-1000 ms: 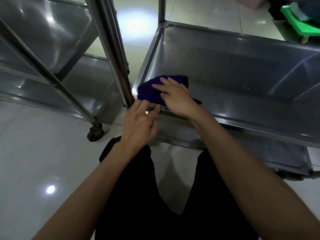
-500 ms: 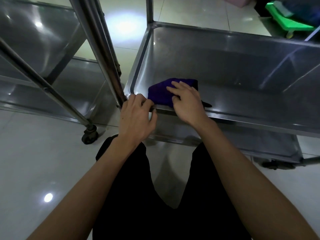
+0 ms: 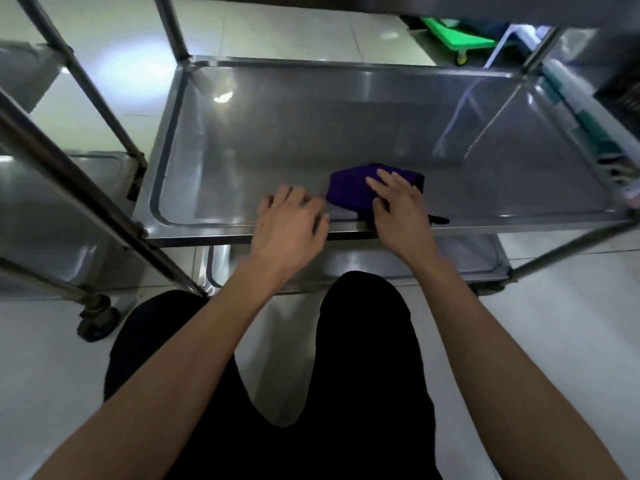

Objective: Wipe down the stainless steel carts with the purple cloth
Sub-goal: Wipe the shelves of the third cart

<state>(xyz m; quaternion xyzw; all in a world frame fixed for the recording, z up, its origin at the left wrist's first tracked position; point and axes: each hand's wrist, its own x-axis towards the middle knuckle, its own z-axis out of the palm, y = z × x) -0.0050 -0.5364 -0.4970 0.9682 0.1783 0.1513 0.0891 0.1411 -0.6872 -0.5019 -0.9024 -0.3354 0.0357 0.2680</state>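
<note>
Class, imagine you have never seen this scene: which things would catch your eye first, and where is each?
The purple cloth stands out, lying near the front edge of the steel cart shelf with the right hand pressing flat on it. Just beside it, the left hand rests on the shelf's front rim. A bright green dolly sits on the floor beyond the cart.

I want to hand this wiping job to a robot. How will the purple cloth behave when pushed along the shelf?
The purple cloth looks soft and bunched, so it will probably fold or creep under the right hand. The steel shelf looks smooth, so it should slide easily.
</note>
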